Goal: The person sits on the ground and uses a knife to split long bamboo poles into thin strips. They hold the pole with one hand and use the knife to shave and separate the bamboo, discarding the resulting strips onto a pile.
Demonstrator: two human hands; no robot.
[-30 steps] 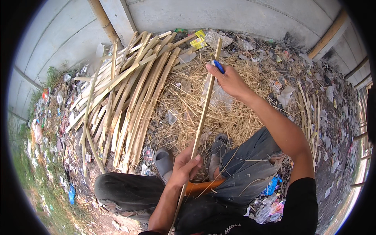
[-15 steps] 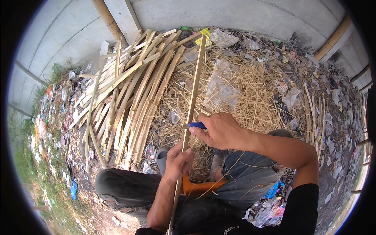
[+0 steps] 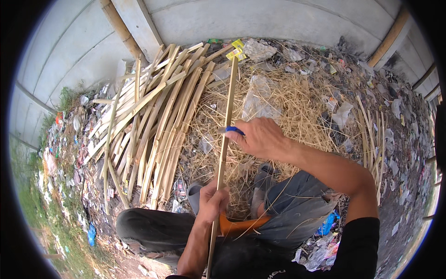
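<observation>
A long, narrow bamboo strip [image 3: 228, 102] runs up the middle of the view, its lower end passing down along my body. My left hand [image 3: 213, 202] is closed around it low down, above my lap. Higher up, my right hand [image 3: 261, 137] grips a knife with a blue handle [image 3: 236, 130]. The knife's short blade [image 3: 223, 129] lies across the strip. Something orange [image 3: 241, 225] sits between my legs, just beyond the left hand; what it is I cannot tell.
A big pile of split bamboo strips [image 3: 162, 116] lies at the left. Pale shavings [image 3: 297, 116] cover the ground ahead, around a crumpled plastic sheet [image 3: 261, 98]. Several thin strips [image 3: 371, 135] lie at the right. A concrete wall [image 3: 269, 23] with bamboo poles [image 3: 120, 28] stands behind.
My right hand and the knife have moved up along the strip, away from my left hand. The left hand keeps its hold, and the strip stands slightly more upright.
</observation>
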